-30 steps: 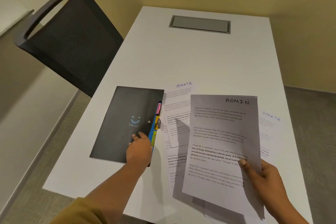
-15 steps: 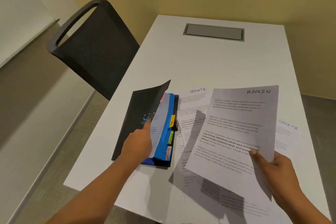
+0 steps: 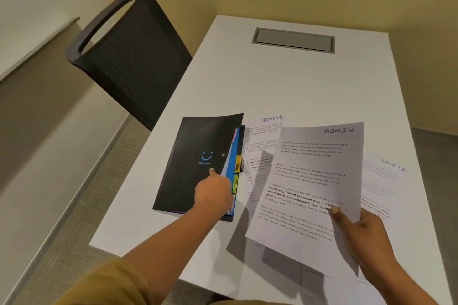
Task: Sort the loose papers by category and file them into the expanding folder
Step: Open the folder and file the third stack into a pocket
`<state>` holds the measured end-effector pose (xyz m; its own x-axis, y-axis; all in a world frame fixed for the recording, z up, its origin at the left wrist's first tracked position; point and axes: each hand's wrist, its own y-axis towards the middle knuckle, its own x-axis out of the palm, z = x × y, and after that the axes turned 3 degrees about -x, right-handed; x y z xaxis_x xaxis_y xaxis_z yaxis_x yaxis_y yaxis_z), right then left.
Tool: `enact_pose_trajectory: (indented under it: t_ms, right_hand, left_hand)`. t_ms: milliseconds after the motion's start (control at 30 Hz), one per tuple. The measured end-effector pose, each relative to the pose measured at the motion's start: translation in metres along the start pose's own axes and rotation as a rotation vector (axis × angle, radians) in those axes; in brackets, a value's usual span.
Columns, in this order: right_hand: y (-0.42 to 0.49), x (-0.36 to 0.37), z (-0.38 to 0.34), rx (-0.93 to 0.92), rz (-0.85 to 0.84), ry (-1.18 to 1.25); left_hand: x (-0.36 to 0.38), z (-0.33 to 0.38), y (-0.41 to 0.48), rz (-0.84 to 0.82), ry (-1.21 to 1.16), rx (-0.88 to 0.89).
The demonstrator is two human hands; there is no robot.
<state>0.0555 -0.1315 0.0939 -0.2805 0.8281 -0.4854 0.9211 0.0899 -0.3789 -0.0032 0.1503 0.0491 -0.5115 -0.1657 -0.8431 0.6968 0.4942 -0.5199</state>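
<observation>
Grasping the now-flatter folder cover (image 3: 195, 156) is the left grip (image 3: 213, 193); right grip (image 3: 364, 235) pinches ADMIN sheet (image 3: 314, 181).

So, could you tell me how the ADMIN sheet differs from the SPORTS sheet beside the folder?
The ADMIN sheet is pinched in the right hand, raised; the SPORTS sheet lies flat on the table. ADMIN's heading is dark, SPORTS's blue. Both are white printed pages with handwritten headings.
</observation>
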Motion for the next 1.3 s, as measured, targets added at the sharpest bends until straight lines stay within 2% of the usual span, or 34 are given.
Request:
enact_pose_trajectory:
  t_ms: [300,767,1067,1300]
  right_hand:
    - [-0.005,-0.020,0.021,0.053,0.045,0.030]
    - [0.002,-0.038,0.035,0.070,0.022,0.063]
    - [0.013,-0.043,0.033,0.055,0.013,0.033]
    - [0.017,-0.049,0.035,0.050,0.010,0.045]
  left_hand:
    - [0.015,0.017,0.003,-0.036,0.105,0.069]
    - [0.018,0.025,0.008,-0.042,0.155,0.052]
    - [0.023,0.029,0.005,-0.123,0.226,0.113]
    - [0.022,0.032,-0.002,-0.154,0.205,0.085]
